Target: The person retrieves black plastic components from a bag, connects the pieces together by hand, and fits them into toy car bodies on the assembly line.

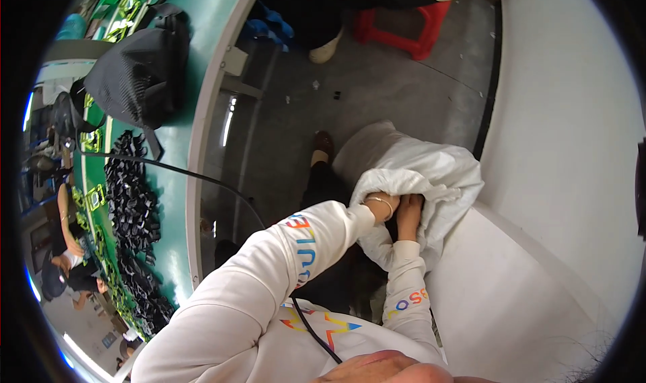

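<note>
A white wall [572, 107] rises to the right of your fingers, and a green workbench [176, 211] runs well to their left. A low white panel [501, 272] stands near them on the right, hemming in that side. The white sack [420, 158] is right around your fingers, its bulk lying beyond them on the grey floor [404, 90]. Left of your fingers and farther off, the bench bears a black bag [138, 73] and a long heap of black parts [134, 211]; a red stool [420, 36] stands well beyond them, near another person's shoe [326, 50]. A black cable [222, 184] sags from the bench side toward your left sleeve [269, 262], where it drops from sight. Your left hand [381, 207] and right hand [408, 215] go side by side into the sack's mouth, under a rumpled fold, so your fingertips are hidden: you cannot tell how far the fingers are spread or whether they grip anything. The top edge cuts off the stool, and the co-worker [65, 265] across the bench is small and hard to make out.
</note>
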A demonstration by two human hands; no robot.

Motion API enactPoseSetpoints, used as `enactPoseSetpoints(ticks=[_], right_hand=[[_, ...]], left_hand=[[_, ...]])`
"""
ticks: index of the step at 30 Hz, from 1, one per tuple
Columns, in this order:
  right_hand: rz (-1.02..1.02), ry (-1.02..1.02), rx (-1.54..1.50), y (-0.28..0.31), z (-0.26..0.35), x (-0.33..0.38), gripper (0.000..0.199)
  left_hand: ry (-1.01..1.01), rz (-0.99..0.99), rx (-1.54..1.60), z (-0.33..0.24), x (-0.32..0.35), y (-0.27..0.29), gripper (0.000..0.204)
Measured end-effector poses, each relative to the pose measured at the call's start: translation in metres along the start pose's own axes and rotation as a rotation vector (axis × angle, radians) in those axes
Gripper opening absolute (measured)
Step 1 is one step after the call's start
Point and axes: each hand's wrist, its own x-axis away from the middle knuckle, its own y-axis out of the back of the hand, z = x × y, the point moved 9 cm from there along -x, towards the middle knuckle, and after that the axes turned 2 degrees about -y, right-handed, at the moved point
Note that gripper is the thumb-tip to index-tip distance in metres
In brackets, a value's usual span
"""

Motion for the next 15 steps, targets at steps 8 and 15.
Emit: enactPoseSetpoints(ticks=[8, 15], right_hand=[[0.135, -0.311, -0.826, -0.031, -0.03, 0.014, 0.037], [0.07, -0.218, -0.92, -0.007, 0.018, 0.017, 0.043]], left_hand=[[0.017, 0.047, 0.061, -0.017, 0.014, 0.016, 0.04], [0.136, -0.051, 0.273, -0.012, 0.013, 0.003, 0.047]])
